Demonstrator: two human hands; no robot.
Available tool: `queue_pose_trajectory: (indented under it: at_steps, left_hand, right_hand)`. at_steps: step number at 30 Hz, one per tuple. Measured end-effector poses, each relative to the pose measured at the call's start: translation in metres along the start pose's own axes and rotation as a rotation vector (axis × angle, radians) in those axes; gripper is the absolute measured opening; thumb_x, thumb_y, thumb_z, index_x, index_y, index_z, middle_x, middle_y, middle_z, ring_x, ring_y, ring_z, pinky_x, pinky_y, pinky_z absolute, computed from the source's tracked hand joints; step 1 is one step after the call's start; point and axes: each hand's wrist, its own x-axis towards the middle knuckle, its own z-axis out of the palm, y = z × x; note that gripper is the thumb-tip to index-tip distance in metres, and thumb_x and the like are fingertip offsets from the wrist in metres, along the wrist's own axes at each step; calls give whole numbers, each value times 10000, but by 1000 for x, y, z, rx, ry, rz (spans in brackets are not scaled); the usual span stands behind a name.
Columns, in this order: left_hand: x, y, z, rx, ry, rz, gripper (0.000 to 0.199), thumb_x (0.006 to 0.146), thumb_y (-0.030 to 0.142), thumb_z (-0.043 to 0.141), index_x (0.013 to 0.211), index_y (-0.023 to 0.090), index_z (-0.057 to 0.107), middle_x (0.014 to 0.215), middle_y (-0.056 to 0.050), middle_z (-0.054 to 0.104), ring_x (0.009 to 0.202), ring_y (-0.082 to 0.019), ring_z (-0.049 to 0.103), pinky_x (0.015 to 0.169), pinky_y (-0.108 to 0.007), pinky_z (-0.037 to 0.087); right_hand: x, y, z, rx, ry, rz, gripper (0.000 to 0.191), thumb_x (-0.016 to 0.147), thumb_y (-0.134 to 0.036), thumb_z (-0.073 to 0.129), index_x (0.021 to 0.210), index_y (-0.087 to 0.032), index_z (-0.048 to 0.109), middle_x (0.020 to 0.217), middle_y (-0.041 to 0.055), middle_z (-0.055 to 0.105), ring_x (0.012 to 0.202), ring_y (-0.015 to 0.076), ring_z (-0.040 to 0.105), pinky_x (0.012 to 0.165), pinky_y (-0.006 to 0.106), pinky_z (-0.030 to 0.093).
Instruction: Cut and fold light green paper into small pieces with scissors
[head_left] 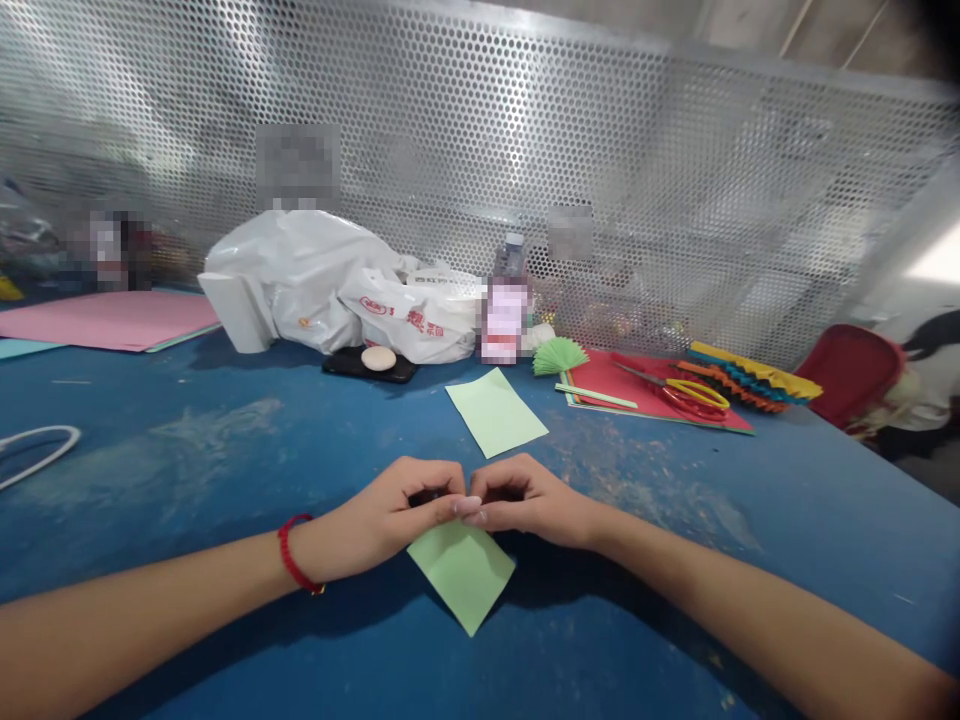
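Observation:
Both my hands meet above the blue table and pinch the far end of a light green sheet of paper (pixel 469 580). My left hand (pixel 401 510), with a red bracelet at its wrist, has its thumb and fingers closed on the paper. Beside it, my right hand (pixel 529 500) grips the same edge, the two thumbs touching. The pinched edge is hidden under the fingertips; the rest of the sheet slants down toward me. Just beyond my hands, another light green sheet (pixel 496 412) lies flat on the table.
Red paper (pixel 600 375) with scissors (pixel 686 392) lies at the back right, near a green paper fan (pixel 559 356) and folded paper strips (pixel 754 375). White plastic bags (pixel 300 270), a black phone (pixel 360 366) and a bottle (pixel 511 260) stand before the perforated metal screen (pixel 450 120). Pink paper (pixel 112 318) is left.

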Motion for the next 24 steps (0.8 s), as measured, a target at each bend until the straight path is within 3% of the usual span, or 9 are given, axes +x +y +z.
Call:
queue_pose_trajectory:
  at_steps: [5, 10, 14, 17, 21, 24]
  left_hand:
    - [0, 0, -1, -74, 87, -27, 393, 918, 479, 526, 687, 163, 552, 634, 28, 454, 588, -99, 387, 535, -207, 297]
    - [1, 1, -2, -286, 215, -101, 441, 857, 530, 596, 641, 156, 505, 582, 38, 422, 529, -80, 343, 477, -188, 268]
    - [0, 1, -1, -396, 217, -130, 435, 829, 514, 653, 641, 146, 516, 573, 38, 449, 517, -67, 360, 463, -168, 280]
    - [2, -1, -2, -511, 264, -188, 415, 823, 502, 677, 675, 153, 510, 578, 45, 462, 503, -61, 382, 457, -158, 307]
    - [7, -5, -6, -675, 445, -264, 408, 799, 489, 716, 720, 168, 478, 608, 64, 435, 510, -55, 389, 483, -152, 366]
    - [9, -5, -6, -688, 400, -273, 416, 810, 488, 709, 716, 169, 459, 604, 66, 417, 510, -52, 374, 480, -145, 355]
  right_hand:
    - [4, 0, -7, 138, -104, 61, 201, 752, -314, 729, 719, -148, 620, 578, -55, 548, 500, 73, 509, 516, 203, 431]
    - [3, 0, -23, 155, -186, 72, 125, 756, -217, 723, 721, -144, 629, 520, -62, 568, 452, 60, 508, 433, 157, 360]
    - [3, 3, -33, 192, -256, 89, 130, 754, -207, 729, 707, -130, 635, 505, -56, 574, 419, 53, 491, 400, 151, 317]
    - [2, 8, -35, 224, -255, 89, 125, 731, -201, 730, 690, -120, 643, 521, -42, 590, 408, 54, 491, 391, 154, 322]
    - [-1, 0, -38, 244, -230, 61, 169, 704, -234, 749, 663, -108, 644, 550, -16, 614, 389, 54, 477, 370, 169, 312]
    - [-2, -22, -46, 166, -54, -38, 247, 837, -355, 676, 778, -116, 653, 651, -8, 627, 506, 69, 546, 452, 167, 397]
